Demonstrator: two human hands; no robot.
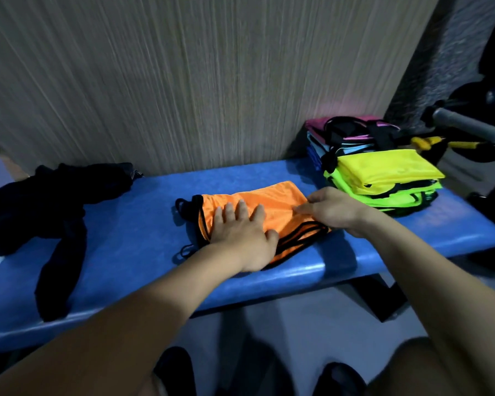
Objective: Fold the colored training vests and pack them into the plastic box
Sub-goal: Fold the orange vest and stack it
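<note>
An orange vest (257, 207) with black trim lies partly folded on the blue bench (132, 224), near its front edge. The left hand (240, 230) lies flat on the vest, fingers straight and spread, pressing the cloth down; its grip is released. The right hand (332, 210) sits at the vest's right edge, thumb and fingers pinching the orange cloth. Just beside that hand, at the bench's right end, stands a stack of folded vests (380, 181): yellow on top, bright green under it, with pink, pale blue and blue ones piled behind against the wood-grain wall (183, 81). At the left end a dark bag (55, 201) with loose straps sprawls on the bench, well apart from the vest. A grey handle (466, 124) shows beyond the stack. No box is in view.
</note>
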